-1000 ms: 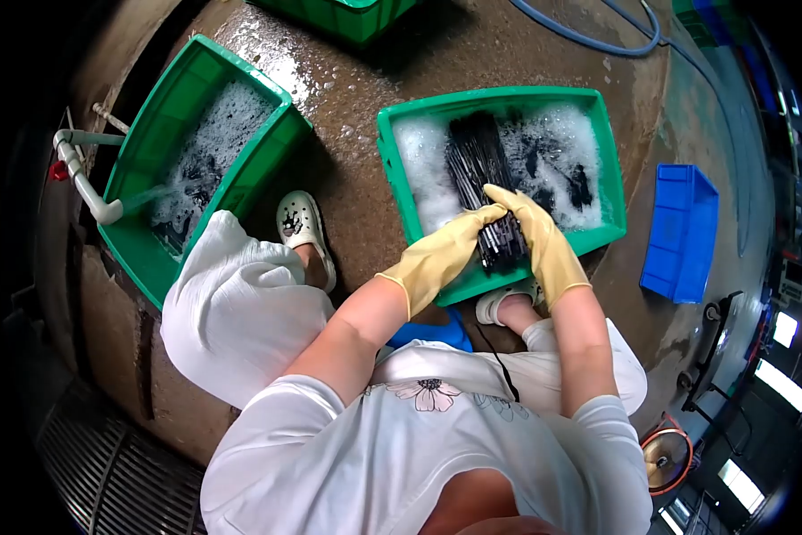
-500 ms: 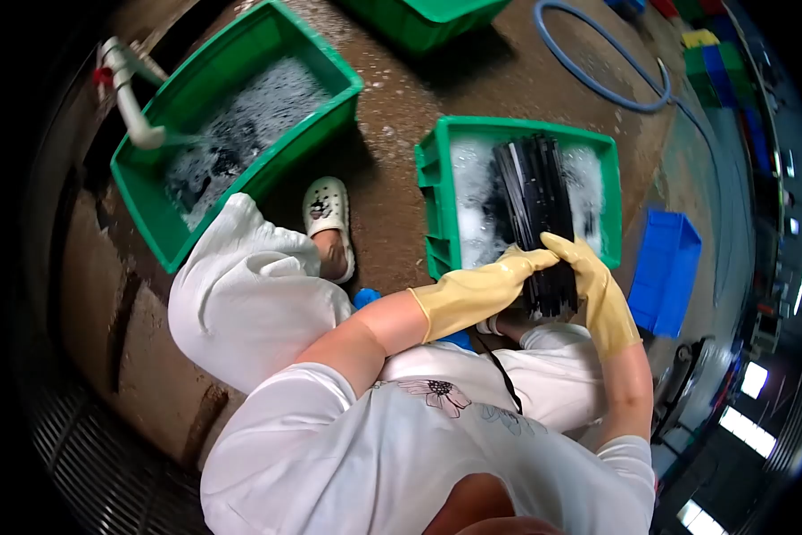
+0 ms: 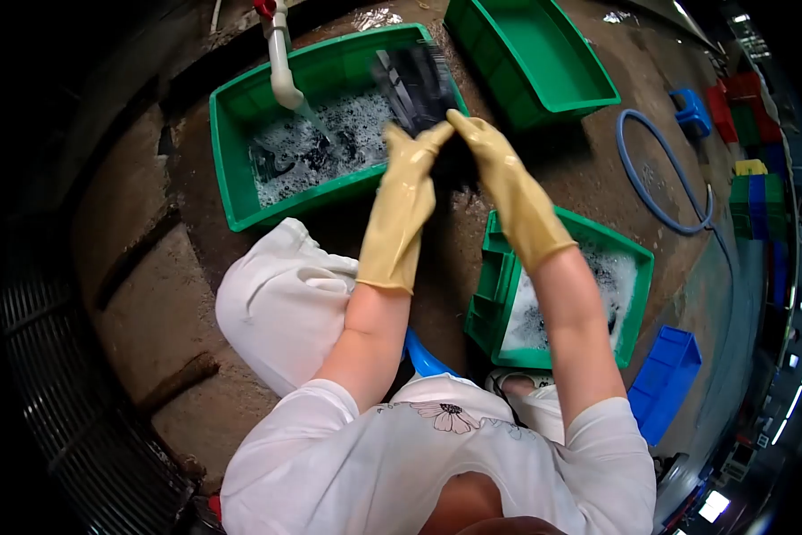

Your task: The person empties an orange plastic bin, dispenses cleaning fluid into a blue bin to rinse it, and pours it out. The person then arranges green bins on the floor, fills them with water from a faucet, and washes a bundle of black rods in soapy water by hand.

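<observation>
A bundle of long black strips (image 3: 411,87), blurred by motion, hangs over the right end of the left green tub (image 3: 224,169). My left hand (image 3: 410,165), in a yellow rubber glove, is closed on the bundle's near left side. On its right side my right hand (image 3: 488,156), gloved alike, grips it too. Water runs from a white pipe (image 3: 280,67) into the left tub, where foam and dark pieces float. The smaller green tub (image 3: 637,334), holding white suds, stands below my right forearm.
Another green tub (image 3: 530,49) stands at the top. A blue hose (image 3: 643,192) loops on the wet floor at the right. A blue bin (image 3: 664,383) lies at the lower right, and a blue stool (image 3: 690,113) stands farther back. Dark grating (image 3: 71,392) lies at the left.
Both hands have carried the black bundle up and left, out of the sudsy right tub and over to the left tub. The view has turned, so the tubs sit elsewhere in the picture.
</observation>
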The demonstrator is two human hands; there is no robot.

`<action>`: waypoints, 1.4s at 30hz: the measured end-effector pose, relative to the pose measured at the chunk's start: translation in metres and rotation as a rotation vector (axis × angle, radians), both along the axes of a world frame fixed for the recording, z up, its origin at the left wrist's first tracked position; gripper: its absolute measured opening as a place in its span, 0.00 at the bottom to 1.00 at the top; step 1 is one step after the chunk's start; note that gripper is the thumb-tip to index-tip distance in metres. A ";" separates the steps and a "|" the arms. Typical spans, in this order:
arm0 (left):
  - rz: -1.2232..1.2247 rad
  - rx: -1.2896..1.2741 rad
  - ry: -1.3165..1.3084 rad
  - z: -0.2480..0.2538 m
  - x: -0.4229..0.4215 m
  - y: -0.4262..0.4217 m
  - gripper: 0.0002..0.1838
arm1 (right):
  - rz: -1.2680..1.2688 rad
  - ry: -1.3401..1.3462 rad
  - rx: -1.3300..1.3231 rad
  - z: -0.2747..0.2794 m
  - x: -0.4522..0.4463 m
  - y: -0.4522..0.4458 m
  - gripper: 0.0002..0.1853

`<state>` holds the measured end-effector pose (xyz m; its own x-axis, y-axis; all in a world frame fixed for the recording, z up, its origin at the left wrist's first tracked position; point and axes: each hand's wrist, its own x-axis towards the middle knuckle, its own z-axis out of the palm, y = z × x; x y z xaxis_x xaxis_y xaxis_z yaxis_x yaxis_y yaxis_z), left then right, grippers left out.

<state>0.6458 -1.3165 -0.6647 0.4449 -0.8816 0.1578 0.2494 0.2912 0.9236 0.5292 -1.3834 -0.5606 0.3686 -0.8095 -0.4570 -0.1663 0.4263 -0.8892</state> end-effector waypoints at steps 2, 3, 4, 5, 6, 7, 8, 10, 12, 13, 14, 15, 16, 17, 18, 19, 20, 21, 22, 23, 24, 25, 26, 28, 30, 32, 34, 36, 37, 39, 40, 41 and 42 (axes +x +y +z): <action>0.319 0.729 -0.257 0.082 0.029 0.002 0.51 | -0.118 0.168 -0.193 -0.057 0.018 -0.012 0.31; 0.518 0.673 -0.391 0.059 0.028 -0.005 0.49 | -0.155 0.184 -0.265 -0.055 0.016 0.000 0.28; 0.705 0.601 -0.519 0.036 0.019 -0.014 0.46 | -0.161 0.154 -0.297 -0.075 0.004 0.003 0.25; 0.625 0.568 -0.489 0.039 0.003 -0.016 0.46 | -0.233 0.053 -0.277 -0.074 -0.015 0.016 0.23; 0.536 0.542 -0.458 0.045 -0.019 -0.011 0.46 | -0.309 -0.043 -0.255 -0.074 -0.039 0.038 0.21; 0.399 0.471 -0.330 0.060 -0.049 -0.006 0.42 | -0.373 -0.080 -0.256 -0.077 -0.069 0.055 0.19; 0.281 0.349 -0.243 0.041 -0.079 -0.009 0.38 | -0.487 -0.107 -0.227 -0.080 -0.102 0.071 0.19; -0.032 0.303 -0.172 0.016 -0.137 -0.004 0.37 | -0.672 -0.084 -0.202 -0.082 -0.181 0.102 0.18; -0.347 0.442 0.097 0.030 -0.191 0.024 0.35 | -0.890 0.053 -0.141 -0.101 -0.263 0.124 0.18; -0.435 0.536 0.176 0.039 -0.210 0.040 0.34 | -0.967 0.155 -0.125 -0.112 -0.302 0.133 0.22; -0.515 0.630 0.255 0.044 -0.225 0.051 0.34 | -1.012 0.279 -0.089 -0.126 -0.339 0.136 0.25; -0.542 0.754 0.171 0.027 -0.244 0.055 0.33 | -1.028 0.396 -0.041 -0.119 -0.355 0.139 0.24; -0.563 0.876 0.083 -0.004 -0.261 0.062 0.33 | -0.985 0.457 -0.021 -0.132 -0.381 0.138 0.26; -0.558 0.941 -0.193 -0.036 -0.273 0.063 0.35 | -0.940 0.537 -0.006 -0.133 -0.388 0.136 0.26; -0.545 0.961 -0.203 -0.041 -0.275 0.066 0.35 | -0.885 0.612 0.008 -0.134 -0.391 0.131 0.26; -0.495 0.897 -0.170 -0.047 -0.274 0.069 0.34 | -0.832 0.595 0.018 -0.142 -0.391 0.125 0.33; -0.447 0.831 -0.140 -0.053 -0.275 0.070 0.34 | -0.822 0.578 0.034 -0.136 -0.373 0.119 0.33; -0.330 0.936 -0.350 -0.047 -0.282 0.067 0.30 | -0.735 0.772 -0.031 -0.117 -0.340 0.113 0.37; -0.321 0.951 -0.365 -0.053 -0.290 0.064 0.30 | -0.641 0.962 -0.098 -0.111 -0.322 0.110 0.42; -0.327 1.056 -0.367 -0.060 -0.297 0.056 0.33 | -0.495 0.994 -0.190 -0.156 -0.336 0.101 0.49; -0.330 1.159 -0.368 -0.067 -0.303 0.048 0.35 | -0.403 1.103 -0.111 -0.150 -0.318 0.093 0.50; -0.327 1.261 -0.364 -0.073 -0.306 0.042 0.39 | -0.312 1.167 -0.114 -0.145 -0.300 0.084 0.48; -0.309 1.270 -0.373 -0.082 -0.307 0.040 0.39 | -0.218 1.229 -0.125 -0.145 -0.288 0.076 0.47; -0.360 1.283 -0.081 -0.099 -0.306 0.037 0.40 | -0.364 1.168 -0.175 -0.172 -0.297 0.080 0.42; -0.485 1.238 -0.220 -0.140 -0.311 0.047 0.37 | -0.364 0.974 -0.044 -0.153 -0.292 0.072 0.41; -0.679 1.080 -0.645 -0.237 -0.343 0.060 0.35 | -0.472 0.680 -0.066 -0.141 -0.282 0.077 0.41; -0.742 1.101 -0.428 -0.154 -0.305 0.058 0.35 | -0.493 0.575 -0.083 -0.110 -0.256 0.090 0.43; -0.637 1.104 0.072 -0.127 -0.294 0.057 0.34 | -0.226 0.679 -0.264 -0.111 -0.245 0.100 0.48; -0.567 1.080 0.413 -0.113 -0.290 0.054 0.34 | -0.243 0.781 -0.301 -0.101 -0.230 0.109 0.49; -0.464 1.009 0.965 -0.093 -0.290 0.044 0.34 | -0.358 0.993 -0.629 -0.125 -0.229 0.122 0.48; -0.515 0.969 1.048 -0.086 -0.293 0.041 0.33 | -0.368 0.980 -0.620 -0.119 -0.243 0.108 0.42; -0.563 0.937 1.117 -0.080 -0.298 0.035 0.33 | -0.444 0.878 -0.457 -0.109 -0.257 0.097 0.40; -0.805 0.821 0.932 -0.082 -0.305 0.027 0.32 | -0.516 0.767 -0.302 -0.103 -0.267 0.088 0.38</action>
